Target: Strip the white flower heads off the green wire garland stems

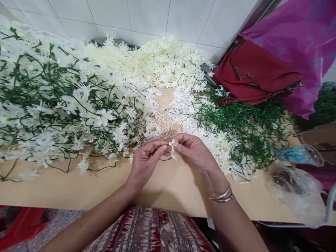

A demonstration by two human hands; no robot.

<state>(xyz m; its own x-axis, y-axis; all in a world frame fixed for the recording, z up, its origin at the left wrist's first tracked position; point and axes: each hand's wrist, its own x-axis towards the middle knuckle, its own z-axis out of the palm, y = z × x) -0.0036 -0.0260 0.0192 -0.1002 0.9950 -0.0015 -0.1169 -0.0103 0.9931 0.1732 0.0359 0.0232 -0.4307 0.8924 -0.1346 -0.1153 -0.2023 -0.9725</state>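
Note:
Near the table's front edge, my left hand [148, 161] pinches a thin green stem between thumb and forefinger. Close beside it, my right hand [195, 152] holds a small white flower piece [172, 144] in a pinch, at the stem's end. The fingertips of both hands nearly meet. White petals hang just below the right fingertips. Beyond the hands are white stamen pieces [160, 126] and a heap of cream blossoms [168, 61]. Green stems [236, 120] lie tangled to the right.
A large pile of stemmed white flowers [63, 105] covers the left side of the wooden table [105, 189]. On the right are a red bag [259, 71], a purple plastic sheet [296, 38], a blue-patterned cup [299, 155] and a clear plastic bag [299, 196]. A tiled wall [147, 17] stands behind.

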